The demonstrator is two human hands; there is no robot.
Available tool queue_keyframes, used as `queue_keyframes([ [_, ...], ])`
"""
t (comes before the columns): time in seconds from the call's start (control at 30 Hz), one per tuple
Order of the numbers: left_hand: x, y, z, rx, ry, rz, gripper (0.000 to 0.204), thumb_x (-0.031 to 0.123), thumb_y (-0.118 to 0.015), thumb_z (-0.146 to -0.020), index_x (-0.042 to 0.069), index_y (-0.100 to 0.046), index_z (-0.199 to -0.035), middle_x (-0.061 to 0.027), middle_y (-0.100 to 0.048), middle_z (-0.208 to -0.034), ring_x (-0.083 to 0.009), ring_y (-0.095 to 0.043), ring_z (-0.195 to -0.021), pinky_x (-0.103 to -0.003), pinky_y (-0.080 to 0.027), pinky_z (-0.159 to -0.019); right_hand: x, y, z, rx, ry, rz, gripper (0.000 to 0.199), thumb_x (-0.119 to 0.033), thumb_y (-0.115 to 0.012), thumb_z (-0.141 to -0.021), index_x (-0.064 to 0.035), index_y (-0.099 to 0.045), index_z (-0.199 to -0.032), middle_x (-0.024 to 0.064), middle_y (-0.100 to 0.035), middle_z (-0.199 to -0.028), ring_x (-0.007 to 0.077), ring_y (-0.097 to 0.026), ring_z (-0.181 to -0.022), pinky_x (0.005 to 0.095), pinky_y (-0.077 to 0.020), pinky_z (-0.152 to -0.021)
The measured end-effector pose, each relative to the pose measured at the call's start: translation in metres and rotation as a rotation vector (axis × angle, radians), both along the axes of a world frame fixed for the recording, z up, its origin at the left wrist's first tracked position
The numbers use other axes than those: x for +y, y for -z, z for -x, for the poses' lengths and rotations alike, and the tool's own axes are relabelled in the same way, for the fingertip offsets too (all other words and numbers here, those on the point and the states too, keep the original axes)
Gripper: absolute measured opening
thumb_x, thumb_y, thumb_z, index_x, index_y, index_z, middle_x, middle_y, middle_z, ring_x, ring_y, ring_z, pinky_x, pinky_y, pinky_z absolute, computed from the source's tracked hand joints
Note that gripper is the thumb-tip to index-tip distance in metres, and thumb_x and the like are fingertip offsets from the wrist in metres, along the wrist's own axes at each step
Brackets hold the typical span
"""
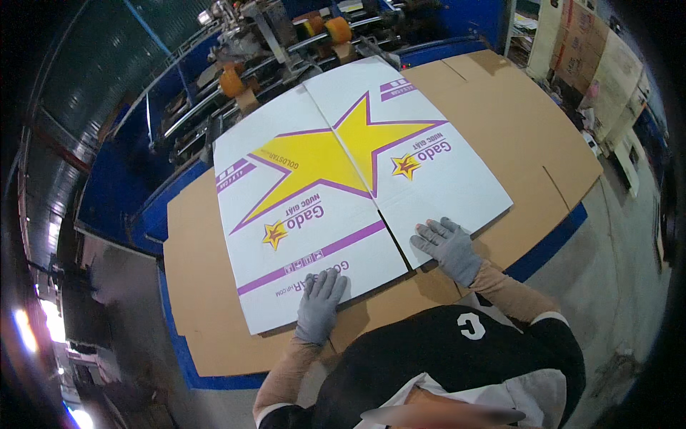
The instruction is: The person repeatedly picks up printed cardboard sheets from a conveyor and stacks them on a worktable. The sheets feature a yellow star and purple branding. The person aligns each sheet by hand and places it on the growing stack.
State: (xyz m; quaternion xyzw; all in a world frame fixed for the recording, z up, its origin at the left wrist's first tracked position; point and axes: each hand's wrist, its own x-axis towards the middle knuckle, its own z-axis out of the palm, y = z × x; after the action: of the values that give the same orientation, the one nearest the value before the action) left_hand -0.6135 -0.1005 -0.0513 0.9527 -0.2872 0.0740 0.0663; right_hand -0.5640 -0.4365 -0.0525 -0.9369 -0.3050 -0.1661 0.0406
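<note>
Left hand (319, 306) and right hand (448, 247), gloved, lay flat and open on the near edge of the white printed carton sheet (343, 186), gripping nothing. Sheet rested on brown cardboard stack (514, 136) atop the worktop; squaring step, seemingly, a push toward the feeder machine (286, 50) next.

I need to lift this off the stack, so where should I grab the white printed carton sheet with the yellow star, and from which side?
Probably by its near edge, from the person's side. The white carton sheet lies flat on the brown cardboard stack, and both gloved hands, left hand and right hand, already rest at that edge. Its far end reaches toward the machine, so access there looks poor.
</note>
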Motion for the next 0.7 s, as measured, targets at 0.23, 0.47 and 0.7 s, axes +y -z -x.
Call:
queue_keyframes([
  [0.23,-0.003,0.001,0.0,-0.041,-0.013,0.042,0.047,0.003,-0.052,-0.076,0.006,-0.053,-0.123,-0.013,-0.05,-0.134,-0.0302,-0.047,-0.125,-0.052,-0.03,-0.108,-0.002,0.006,0.002,0.01,-0.047,-0.07,0.04,-0.016,-0.057,-0.077,-0.0127,-0.061,-0.117,0.0135,-0.061,-0.123,0.0299,-0.059,-0.113,0.0455,-0.044,-0.097],
  [0.47,0.0,-0.008,-0.002,0.015,-0.016,0.068,0.053,-0.002,-0.053,-0.07,0.005,-0.054,-0.123,-0.0158,-0.051,-0.134,-0.0332,-0.046,-0.127,-0.051,-0.031,-0.108,0.001,0.008,0.007,0.007,-0.12,-0.04,0.038,-0.021,-0.056,-0.082,-0.0097,-0.061,-0.119,0.0168,-0.06,-0.123,0.0307,-0.062,-0.108,0.0417,-0.0502,-0.09],
  [0.7,-0.015,-0.064,-0.021,0.371,0.086,-0.244,0.06,0.019,-0.065,-0.076,0.003,-0.047,-0.131,-0.0207,-0.046,-0.135,-0.0366,-0.045,-0.125,-0.052,-0.037,-0.102,-0.012,-0.023,-0.01,0.166,-0.365,0.049,0.044,-0.03,-0.057,-0.082,-0.0117,-0.057,-0.123,0.0136,-0.051,-0.135,0.0286,-0.047,-0.127,0.0457,-0.0384,-0.103],
])
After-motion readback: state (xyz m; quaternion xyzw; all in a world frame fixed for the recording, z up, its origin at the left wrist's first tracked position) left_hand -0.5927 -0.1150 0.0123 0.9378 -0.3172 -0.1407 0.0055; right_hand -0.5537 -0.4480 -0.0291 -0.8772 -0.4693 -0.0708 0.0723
